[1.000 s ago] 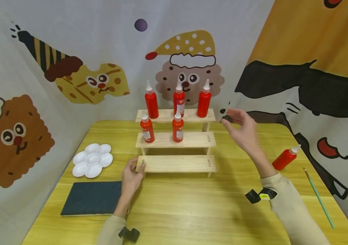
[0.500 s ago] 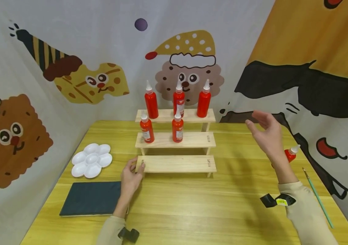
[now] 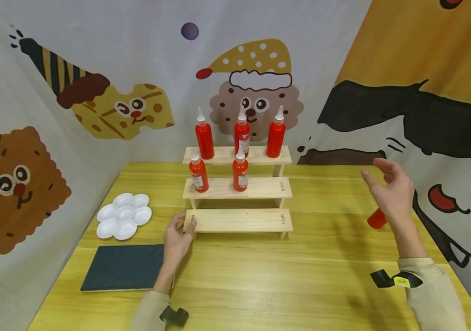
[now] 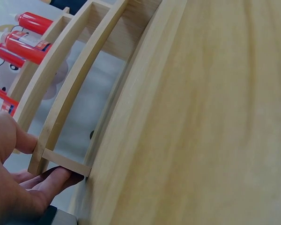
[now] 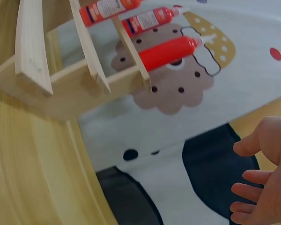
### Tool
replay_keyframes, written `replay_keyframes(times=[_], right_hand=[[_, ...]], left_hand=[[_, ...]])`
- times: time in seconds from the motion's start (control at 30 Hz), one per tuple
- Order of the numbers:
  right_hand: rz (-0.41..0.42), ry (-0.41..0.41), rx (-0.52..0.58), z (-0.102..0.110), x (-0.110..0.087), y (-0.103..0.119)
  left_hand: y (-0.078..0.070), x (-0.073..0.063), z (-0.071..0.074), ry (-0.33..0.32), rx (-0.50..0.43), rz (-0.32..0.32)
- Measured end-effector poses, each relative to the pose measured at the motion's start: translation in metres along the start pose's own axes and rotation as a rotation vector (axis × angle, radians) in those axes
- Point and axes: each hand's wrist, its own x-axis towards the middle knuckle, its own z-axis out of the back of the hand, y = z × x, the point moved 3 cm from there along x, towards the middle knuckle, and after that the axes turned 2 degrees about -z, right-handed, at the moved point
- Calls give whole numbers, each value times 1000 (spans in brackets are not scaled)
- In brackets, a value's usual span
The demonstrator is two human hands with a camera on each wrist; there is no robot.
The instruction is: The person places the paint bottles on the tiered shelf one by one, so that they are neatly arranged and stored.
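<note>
A three-step wooden display stand stands near the back of the table. My left hand grips the left end of its lowest step; in the left wrist view the thumb is at the upper face and the fingers curl beneath. Red squeeze bottles with white nozzle caps stand on the stand: three on the top step, including the right one, and two on the middle step, including one. My right hand, holding nothing, hovers at the right with fingers apart. It partly hides a red bottle lying on the table.
Left of the stand lies a white flower-shaped paint palette. A dark flat book or pad is in front of it, beside my left forearm. A cartoon-printed curtain hangs behind the table.
My right hand has moved right, from beside the stand to over the lying bottle, covering more of it; its arm now hides the green paintbrush. My left hand stays on the lowest step.
</note>
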Motion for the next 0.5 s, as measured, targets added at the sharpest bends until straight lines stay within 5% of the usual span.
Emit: replay_keyframes(times=[0.5], right_hand=[[-119,17,-78,27,0,-53]], left_hand=[[0,2,0,4,20,9]])
